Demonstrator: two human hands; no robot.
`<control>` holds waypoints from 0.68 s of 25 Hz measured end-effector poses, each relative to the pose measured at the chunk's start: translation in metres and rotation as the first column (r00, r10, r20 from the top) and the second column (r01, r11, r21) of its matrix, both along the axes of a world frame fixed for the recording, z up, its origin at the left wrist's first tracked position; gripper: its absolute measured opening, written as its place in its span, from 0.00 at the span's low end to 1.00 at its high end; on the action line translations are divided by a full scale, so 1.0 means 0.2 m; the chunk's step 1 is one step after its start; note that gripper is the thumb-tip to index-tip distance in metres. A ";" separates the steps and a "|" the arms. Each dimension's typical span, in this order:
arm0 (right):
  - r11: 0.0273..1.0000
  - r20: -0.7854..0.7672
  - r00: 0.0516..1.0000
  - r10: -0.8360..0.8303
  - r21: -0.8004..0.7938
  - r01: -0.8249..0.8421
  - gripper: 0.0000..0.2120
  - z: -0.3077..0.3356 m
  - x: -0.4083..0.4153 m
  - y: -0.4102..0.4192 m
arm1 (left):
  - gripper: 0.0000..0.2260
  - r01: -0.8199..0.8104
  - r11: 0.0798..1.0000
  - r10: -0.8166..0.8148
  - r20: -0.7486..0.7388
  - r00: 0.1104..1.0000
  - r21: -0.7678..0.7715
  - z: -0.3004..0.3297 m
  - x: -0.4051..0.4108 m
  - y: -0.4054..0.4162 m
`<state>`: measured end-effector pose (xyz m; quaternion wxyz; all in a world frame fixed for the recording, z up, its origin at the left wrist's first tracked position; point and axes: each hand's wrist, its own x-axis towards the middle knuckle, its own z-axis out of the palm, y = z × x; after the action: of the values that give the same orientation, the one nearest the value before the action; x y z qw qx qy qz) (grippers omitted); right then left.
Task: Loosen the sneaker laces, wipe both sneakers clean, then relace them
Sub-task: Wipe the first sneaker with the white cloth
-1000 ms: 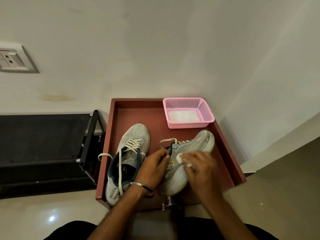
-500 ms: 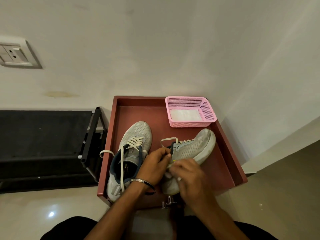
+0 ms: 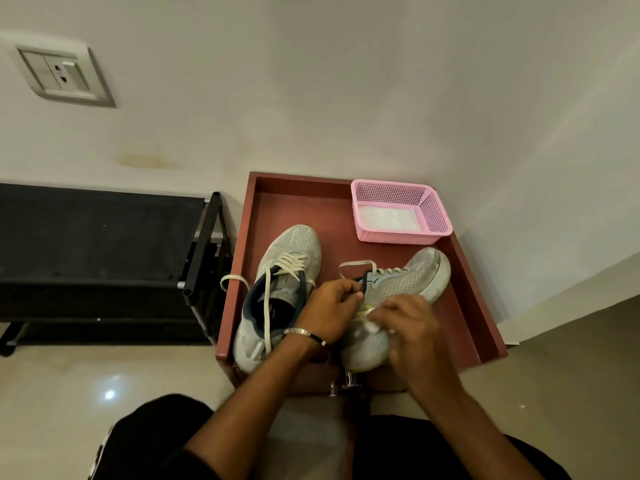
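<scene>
Two hands at work on one sneaker. Left hand (image 3: 330,306) pinches the collar of the right-side sneaker (image 3: 398,292), which lies tilted on its side with the toe toward the far right. Right hand (image 3: 407,327) presses a small white wipe (image 3: 372,325) against its flank, fingers closed on it. Second sneaker (image 3: 280,289) sits just left, laces slack. Both rest in a red-brown tray (image 3: 474,313); pink basket (image 3: 398,211) at its far corner.
</scene>
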<state>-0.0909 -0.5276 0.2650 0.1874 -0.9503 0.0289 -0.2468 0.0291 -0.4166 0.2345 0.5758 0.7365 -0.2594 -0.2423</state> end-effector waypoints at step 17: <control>0.971 -0.079 0.983 0.163 -0.164 -0.174 0.07 -0.01 -0.11 0.09 | 0.08 -0.006 0.999 0.007 -0.014 1.000 0.042 0.02 -0.01 -0.02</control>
<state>-0.1132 -0.5095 0.2635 0.1249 -0.9694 -0.0670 -0.2006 0.0264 -0.4210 0.2393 0.5628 0.7476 -0.2479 -0.2509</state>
